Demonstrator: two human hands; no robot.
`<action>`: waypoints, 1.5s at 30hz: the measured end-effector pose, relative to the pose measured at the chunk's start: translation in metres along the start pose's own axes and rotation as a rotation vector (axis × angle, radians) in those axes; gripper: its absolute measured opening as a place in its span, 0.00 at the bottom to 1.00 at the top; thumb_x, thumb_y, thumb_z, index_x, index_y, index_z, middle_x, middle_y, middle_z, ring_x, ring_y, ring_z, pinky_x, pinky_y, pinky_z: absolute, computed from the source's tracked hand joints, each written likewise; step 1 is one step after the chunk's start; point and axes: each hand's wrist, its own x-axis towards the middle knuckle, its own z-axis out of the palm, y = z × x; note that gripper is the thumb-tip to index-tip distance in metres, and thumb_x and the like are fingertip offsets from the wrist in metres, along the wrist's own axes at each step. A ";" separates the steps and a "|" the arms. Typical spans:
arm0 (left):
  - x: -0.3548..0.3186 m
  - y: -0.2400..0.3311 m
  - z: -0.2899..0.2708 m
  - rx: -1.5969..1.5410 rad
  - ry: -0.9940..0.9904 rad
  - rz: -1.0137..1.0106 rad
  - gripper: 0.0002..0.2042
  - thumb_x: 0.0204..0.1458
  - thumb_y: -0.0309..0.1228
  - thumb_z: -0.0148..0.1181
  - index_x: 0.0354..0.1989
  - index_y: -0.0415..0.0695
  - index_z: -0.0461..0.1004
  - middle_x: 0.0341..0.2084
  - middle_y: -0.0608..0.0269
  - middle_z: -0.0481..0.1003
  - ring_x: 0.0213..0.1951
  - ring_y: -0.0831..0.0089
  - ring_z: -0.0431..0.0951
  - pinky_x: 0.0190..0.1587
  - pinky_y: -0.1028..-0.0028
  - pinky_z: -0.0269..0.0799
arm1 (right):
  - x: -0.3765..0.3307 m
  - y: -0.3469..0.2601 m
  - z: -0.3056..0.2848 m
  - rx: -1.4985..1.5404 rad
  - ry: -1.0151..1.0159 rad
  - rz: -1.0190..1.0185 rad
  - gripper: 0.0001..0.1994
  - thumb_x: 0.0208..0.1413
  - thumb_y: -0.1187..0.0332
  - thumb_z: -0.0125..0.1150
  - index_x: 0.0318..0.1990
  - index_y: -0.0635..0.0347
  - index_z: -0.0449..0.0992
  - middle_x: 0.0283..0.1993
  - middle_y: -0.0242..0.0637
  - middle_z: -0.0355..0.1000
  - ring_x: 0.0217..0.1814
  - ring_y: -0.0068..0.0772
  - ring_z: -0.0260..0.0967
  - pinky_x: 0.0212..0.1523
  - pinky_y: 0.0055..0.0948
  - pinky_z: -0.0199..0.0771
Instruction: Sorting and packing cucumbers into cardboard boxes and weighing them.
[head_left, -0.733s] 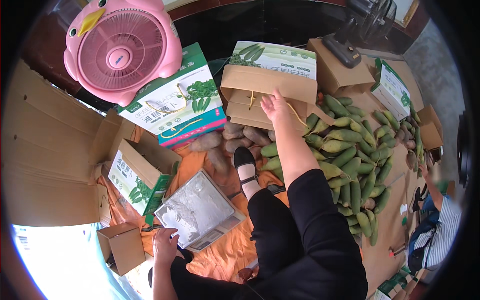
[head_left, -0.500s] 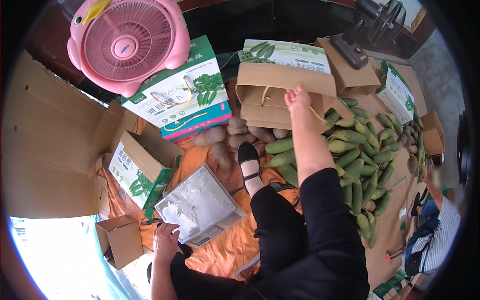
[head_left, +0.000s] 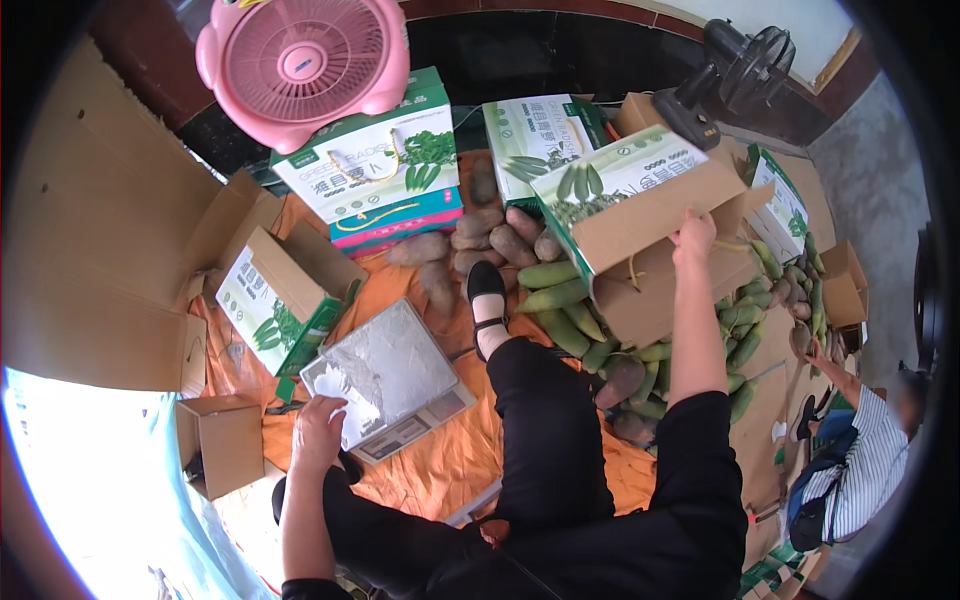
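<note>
My right hand (head_left: 694, 235) grips the open edge of a cardboard box (head_left: 620, 185). This box is white and green outside with printed radishes, brown inside, and has a yellow cord handle. It hangs tilted above a heap of green radishes (head_left: 560, 297), covering part of them. Over the near left edge of a flat scale (head_left: 400, 365) is my left hand (head_left: 318, 430), its fingers loosely bent and apart, with nothing visible in them. The scale's silver top carries a white smear. Brownish-pink roots (head_left: 420, 248) lie beyond the scale, beside my foot.
A pink fan (head_left: 303, 65) stands on stacked cartons (head_left: 370, 160). An open carton (head_left: 270, 300) and a small brown box (head_left: 225, 445) are at left. Behind the held box stands another carton (head_left: 530, 135), with a black fan (head_left: 720, 80) farther right. A co-worker (head_left: 850, 460) reaches toward roots at right.
My right hand has moved right with the box, which has turned so its printed side shows. Another carton now shows behind it. My left hand stays by the scale; the whole view has shifted slightly.
</note>
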 end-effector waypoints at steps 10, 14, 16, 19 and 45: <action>-0.033 -0.019 -0.015 0.002 0.107 -0.024 0.07 0.45 0.22 0.58 0.34 0.41 0.77 0.30 0.52 0.75 0.35 0.53 0.76 0.39 0.63 0.71 | -0.162 -0.138 -0.015 -0.329 -0.525 -0.863 0.07 0.62 0.72 0.50 0.42 0.67 0.69 0.33 0.28 0.69 0.35 0.13 0.60 0.37 0.17 0.63; -0.051 -0.029 -0.022 -0.023 0.152 -0.064 0.07 0.46 0.23 0.56 0.34 0.41 0.77 0.29 0.51 0.75 0.34 0.53 0.76 0.38 0.63 0.71 | -0.257 -0.170 0.019 -0.089 -0.847 -0.928 0.07 0.62 0.73 0.50 0.43 0.67 0.68 0.36 0.27 0.69 0.37 0.12 0.61 0.38 0.15 0.64; -0.056 -0.031 -0.024 -0.020 0.144 -0.075 0.07 0.47 0.24 0.56 0.34 0.41 0.77 0.29 0.51 0.75 0.33 0.53 0.76 0.37 0.63 0.71 | -0.291 -0.163 0.035 -0.062 -0.964 -0.994 0.08 0.60 0.74 0.53 0.44 0.67 0.68 0.34 0.29 0.70 0.35 0.12 0.65 0.35 0.17 0.67; -0.066 -0.037 -0.024 -0.012 0.142 -0.075 0.07 0.48 0.25 0.56 0.34 0.41 0.77 0.30 0.51 0.75 0.33 0.55 0.76 0.37 0.64 0.71 | -0.343 -0.142 0.060 -0.322 -1.046 -1.154 0.07 0.55 0.74 0.59 0.39 0.63 0.69 0.27 0.37 0.72 0.25 0.22 0.71 0.26 0.23 0.70; -0.089 -0.021 -0.049 0.058 0.337 0.145 0.14 0.40 0.22 0.64 0.39 0.41 0.75 0.36 0.56 0.73 0.40 0.58 0.74 0.44 0.66 0.70 | -0.485 0.108 0.122 -0.966 -1.368 -1.315 0.07 0.51 0.67 0.49 0.33 0.53 0.75 0.31 0.35 0.76 0.35 0.34 0.75 0.36 0.37 0.69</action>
